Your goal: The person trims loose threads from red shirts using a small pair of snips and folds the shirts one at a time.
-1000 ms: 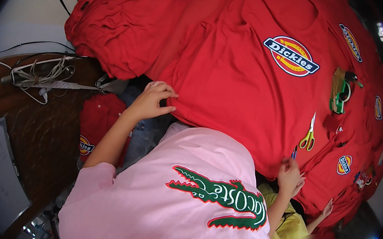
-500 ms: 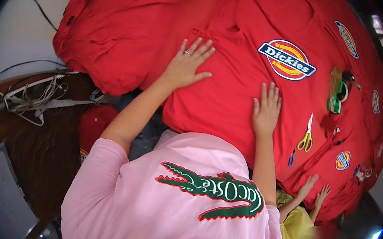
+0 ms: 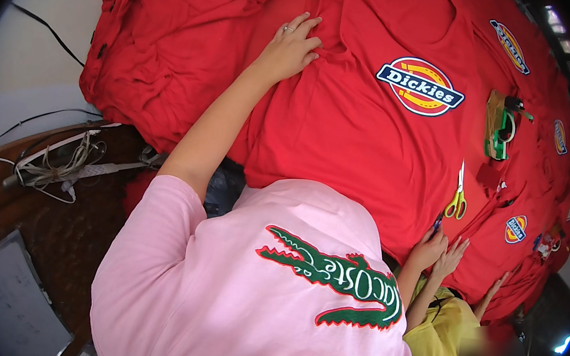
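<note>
At twelve o'clock in the head view, I have the left hand (image 3: 290, 48) resting on the red shirt (image 3: 351, 140), fingers parted. The shirt sits at one o'clock, largely spread, front up; creases remain by that hand. At four o'clock, the right hand (image 3: 430, 247) nears a slim blue tool (image 3: 438, 224); I can't tell whether it grips. The neckline's top is cut off.

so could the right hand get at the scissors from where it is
Probably yes: the scissors lie uncovered on red cloth, just beyond the right hand. Its grip may be busy, though, with a thin blue item.
</note>
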Motion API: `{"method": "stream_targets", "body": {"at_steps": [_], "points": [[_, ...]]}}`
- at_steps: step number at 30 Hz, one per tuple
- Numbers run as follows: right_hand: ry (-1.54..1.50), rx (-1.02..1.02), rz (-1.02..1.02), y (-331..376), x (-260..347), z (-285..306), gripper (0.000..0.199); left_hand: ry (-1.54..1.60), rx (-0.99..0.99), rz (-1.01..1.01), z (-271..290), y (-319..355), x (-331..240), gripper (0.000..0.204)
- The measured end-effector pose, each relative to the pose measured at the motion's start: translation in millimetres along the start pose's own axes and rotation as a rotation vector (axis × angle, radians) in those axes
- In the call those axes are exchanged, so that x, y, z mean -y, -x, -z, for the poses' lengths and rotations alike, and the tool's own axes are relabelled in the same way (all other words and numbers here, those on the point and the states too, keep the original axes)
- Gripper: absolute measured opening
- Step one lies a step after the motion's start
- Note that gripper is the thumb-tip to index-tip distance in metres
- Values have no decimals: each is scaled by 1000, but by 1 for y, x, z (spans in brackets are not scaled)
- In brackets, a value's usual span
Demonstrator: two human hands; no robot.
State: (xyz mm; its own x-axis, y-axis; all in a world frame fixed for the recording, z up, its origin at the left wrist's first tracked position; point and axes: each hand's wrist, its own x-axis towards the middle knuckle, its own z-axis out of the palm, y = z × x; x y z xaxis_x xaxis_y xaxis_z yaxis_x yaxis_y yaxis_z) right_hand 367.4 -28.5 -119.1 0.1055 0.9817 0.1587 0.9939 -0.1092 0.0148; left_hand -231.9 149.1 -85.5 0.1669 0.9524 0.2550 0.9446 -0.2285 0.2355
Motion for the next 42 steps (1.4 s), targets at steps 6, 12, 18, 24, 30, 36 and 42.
{"method": "stream_targets", "body": {"at_steps": [6,12,18,24,30,36,42], "points": [[-346,-113,-205,-53,23,-8,21,1108,182,328,32,-3,-12,14],[-1505,285,-191,-122,199,50,24,1704,156,483,61,26,-69,9],[-1363,290,306,-126,351,123,25,1677,64,505,63,40,-91,9],[-1340,254,342,-133,376,133,17,972,-114,248,74,42,-94,15],[-1045,235,419,-144,377,131,21,655,-94,148,77,40,-98,21],[-1290,584,706,-131,362,145,18,880,-160,342,61,36,-101,18],[-1351,461,353,-111,350,144,32,1334,-46,450,72,36,-102,11]]}}
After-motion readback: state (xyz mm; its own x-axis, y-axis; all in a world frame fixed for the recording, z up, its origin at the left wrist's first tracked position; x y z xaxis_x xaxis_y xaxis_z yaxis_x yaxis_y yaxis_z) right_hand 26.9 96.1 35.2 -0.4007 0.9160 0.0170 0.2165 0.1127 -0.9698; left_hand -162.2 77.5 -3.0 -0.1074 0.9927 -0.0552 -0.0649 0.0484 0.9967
